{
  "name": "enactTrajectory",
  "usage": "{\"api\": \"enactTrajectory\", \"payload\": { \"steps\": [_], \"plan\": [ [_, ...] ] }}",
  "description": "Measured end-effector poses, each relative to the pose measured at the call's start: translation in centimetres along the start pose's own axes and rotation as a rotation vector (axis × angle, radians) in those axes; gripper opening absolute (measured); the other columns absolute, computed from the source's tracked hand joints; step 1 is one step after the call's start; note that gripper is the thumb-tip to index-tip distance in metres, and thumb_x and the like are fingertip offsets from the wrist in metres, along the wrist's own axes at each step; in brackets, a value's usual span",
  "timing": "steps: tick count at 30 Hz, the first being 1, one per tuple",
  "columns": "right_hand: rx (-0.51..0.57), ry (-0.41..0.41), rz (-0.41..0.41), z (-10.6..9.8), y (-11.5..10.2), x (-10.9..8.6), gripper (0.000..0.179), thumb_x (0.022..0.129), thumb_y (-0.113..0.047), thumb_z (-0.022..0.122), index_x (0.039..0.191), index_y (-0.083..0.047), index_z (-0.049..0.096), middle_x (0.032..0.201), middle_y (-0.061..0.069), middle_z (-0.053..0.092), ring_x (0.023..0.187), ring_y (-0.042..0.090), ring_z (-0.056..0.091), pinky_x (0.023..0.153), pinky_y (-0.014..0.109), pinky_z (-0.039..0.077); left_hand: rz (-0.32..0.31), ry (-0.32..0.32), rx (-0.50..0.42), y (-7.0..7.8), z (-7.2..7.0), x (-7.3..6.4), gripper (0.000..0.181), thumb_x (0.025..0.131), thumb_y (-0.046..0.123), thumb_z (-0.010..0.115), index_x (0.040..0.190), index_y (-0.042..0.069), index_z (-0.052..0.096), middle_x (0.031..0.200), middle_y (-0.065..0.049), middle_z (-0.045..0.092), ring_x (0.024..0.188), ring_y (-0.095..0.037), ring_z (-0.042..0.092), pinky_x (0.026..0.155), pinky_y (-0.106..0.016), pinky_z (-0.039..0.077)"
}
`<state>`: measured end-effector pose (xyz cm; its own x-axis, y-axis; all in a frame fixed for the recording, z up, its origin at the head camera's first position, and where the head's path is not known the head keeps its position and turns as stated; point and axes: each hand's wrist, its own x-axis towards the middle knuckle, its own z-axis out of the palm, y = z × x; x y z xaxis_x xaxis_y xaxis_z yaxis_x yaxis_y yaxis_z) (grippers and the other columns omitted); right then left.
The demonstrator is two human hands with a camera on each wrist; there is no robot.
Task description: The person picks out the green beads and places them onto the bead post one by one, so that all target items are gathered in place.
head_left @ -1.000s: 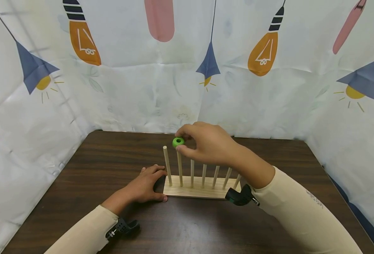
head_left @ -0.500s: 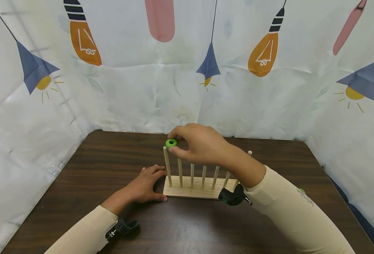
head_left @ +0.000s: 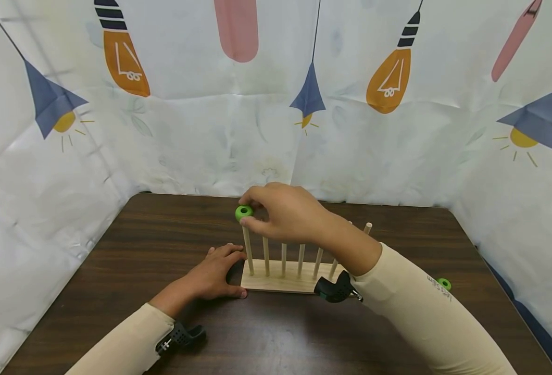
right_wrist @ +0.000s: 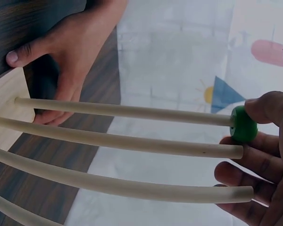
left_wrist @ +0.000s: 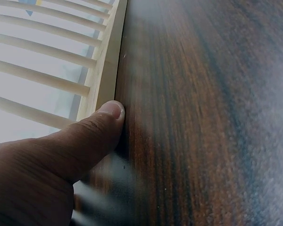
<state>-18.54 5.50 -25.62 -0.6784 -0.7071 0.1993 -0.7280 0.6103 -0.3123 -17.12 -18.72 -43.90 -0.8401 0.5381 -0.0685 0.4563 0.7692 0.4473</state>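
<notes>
A green bead (head_left: 240,215) with a hole sits at the tip of the leftmost peg (head_left: 248,252) of a wooden peg board (head_left: 280,283). My right hand (head_left: 287,213) pinches it between thumb and fingers; the right wrist view shows the bead (right_wrist: 245,125) right at the peg's end, with two neighbouring pegs near the other fingers. My left hand (head_left: 216,273) grips the board's left end, thumb at the front corner and fingers toward the back. In the left wrist view the thumb (left_wrist: 92,136) presses against the board's front edge.
Several more upright pegs (head_left: 284,259) stand in a row on the board, some partly behind my right arm. Another green bead (head_left: 447,285) lies on the dark wooden table (head_left: 187,219) to the right, partly behind the sleeve. A patterned cloth (head_left: 201,140) hangs behind.
My right hand has carried the green bead left, from above the second peg to the tip of the leftmost one. The bead at right has come out from behind the sleeve. The left hand stays put.
</notes>
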Motion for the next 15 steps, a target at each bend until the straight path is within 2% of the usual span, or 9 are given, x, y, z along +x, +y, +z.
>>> {"api": "enactTrajectory", "payload": {
  "steps": [7,15],
  "plan": [
    [-0.027,-0.020,0.043,0.0,0.2,-0.2,0.035,0.099,-0.044,0.067,0.128,-0.025,0.066,0.114,-0.013,0.071,0.108,0.007,0.061,0.078,0.034,0.053,0.003,0.004,-0.003,0.1,0.0,0.0,0.079,0.078,0.050,0.088,0.140,0.010,0.057,0.153,-0.019,0.042,0.146,-0.047,0.031,0.113,-0.074,0.017],
    [-0.058,-0.013,0.127,-1.4,1.9,-2.3,0.036,0.097,-0.047,0.068,0.125,-0.024,0.067,0.114,-0.013,0.070,0.106,0.009,0.062,0.079,0.038,0.053,0.005,0.019,0.009,0.0,0.1,0.1,0.079,0.079,0.053,0.086,0.140,0.011,0.058,0.153,-0.019,0.043,0.144,-0.045,0.036,0.114,-0.073,0.018]
  ]
}}
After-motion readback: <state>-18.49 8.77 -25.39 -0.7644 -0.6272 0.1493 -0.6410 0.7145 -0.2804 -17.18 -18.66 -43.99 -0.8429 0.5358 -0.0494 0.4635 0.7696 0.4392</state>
